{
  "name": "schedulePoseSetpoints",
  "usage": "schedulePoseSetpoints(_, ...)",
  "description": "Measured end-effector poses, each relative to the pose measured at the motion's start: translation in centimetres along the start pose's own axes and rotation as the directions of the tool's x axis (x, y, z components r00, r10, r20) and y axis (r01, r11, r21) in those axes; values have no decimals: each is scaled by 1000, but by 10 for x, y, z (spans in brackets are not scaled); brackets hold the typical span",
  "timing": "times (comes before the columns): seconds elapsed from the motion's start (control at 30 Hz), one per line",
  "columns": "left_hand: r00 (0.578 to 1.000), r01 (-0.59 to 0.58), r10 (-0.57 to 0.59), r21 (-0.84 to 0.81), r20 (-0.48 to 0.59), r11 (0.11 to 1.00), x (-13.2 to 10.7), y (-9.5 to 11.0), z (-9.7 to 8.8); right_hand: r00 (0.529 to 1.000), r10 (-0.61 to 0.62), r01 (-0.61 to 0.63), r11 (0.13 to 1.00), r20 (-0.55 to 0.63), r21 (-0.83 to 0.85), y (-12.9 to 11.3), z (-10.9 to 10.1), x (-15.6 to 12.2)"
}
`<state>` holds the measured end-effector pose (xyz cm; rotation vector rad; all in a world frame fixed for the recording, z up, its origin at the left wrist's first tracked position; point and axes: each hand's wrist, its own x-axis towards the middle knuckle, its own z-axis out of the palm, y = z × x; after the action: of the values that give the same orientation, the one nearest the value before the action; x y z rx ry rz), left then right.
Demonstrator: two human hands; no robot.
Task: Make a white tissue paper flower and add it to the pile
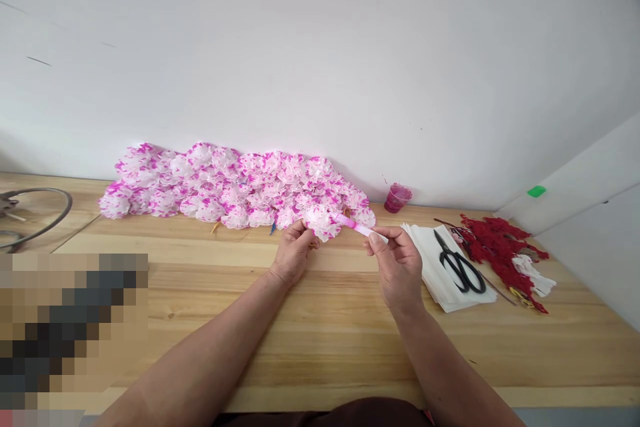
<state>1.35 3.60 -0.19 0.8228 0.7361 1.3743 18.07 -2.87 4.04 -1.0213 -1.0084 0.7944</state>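
Note:
My left hand (294, 248) is closed on a white paper flower with pink blotches (323, 221), holding it just above the wooden table (320, 327). My right hand (395, 259) pinches the end of a thin pink-and-white stick (359, 227), whose pink tip touches the flower's right side. Right behind the held flower, a long heap of several similar pink-and-white paper flowers (225, 187) lies against the white wall.
A small cup of pink dye (397, 198) stands by the wall. A stack of white paper (434, 267) with black scissors (460, 267) on it lies at the right, beside a pile of red material (497, 247). A metal ring (35, 213) sits at the far left.

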Motion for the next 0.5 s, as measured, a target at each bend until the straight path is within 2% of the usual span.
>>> schedulePoseSetpoints(0.13, 1000, 9, -8, -47, 5, 999, 0, -1, -1, 996, 30, -30, 1000, 78, -8, 3, 1, 0)
schedulePoseSetpoints(0.23, 999, 32, -30, -72, 21, 997, 1, -3, -2, 996, 31, -31, 1000, 79, -7, 4, 1, 3)
schedulePoseSetpoints(0.37, 996, 79, -73, -105, 59, 991, 2, -4, -4, 1000, 28, -29, 989, 8, 142, 3, -4, 9)
schedulePoseSetpoints(0.5, 991, 115, -100, -175, 90, 978, 0, -2, -2, 991, 132, -131, 962, 14, 241, 3, -7, 14)
